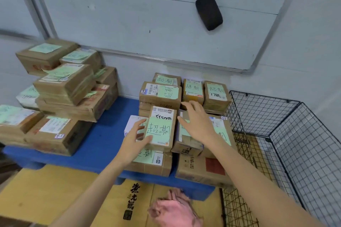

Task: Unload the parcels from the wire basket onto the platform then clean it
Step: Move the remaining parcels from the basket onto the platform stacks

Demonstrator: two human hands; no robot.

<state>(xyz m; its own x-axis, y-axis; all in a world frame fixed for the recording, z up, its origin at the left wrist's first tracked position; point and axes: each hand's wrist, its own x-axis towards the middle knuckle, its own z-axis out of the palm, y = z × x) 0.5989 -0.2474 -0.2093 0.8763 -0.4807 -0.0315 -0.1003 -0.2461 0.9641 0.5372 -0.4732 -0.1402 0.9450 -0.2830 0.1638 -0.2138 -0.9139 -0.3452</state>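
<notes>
Unloading stage, seemingly near its end. The left hand (pixel 133 138), fingers spread, rests on the left edge of a green-noted parcel (pixel 162 129) stacked on the blue platform (pixel 103 140). The right hand (pixel 198 125), wide, lies over the neighbouring parcel (pixel 186 143). The wire basket (pixel 295 143) at right appears empty. Probable next move: let go, then take up the pink cloth (pixel 173 208) for cleaning.

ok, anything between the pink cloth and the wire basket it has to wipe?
Nothing visible. The pink cloth lies on flattened cardboard in front of the blue platform. The wire basket stands just to its right, its visible part empty. Only the right forearm crosses above the gap.
</notes>
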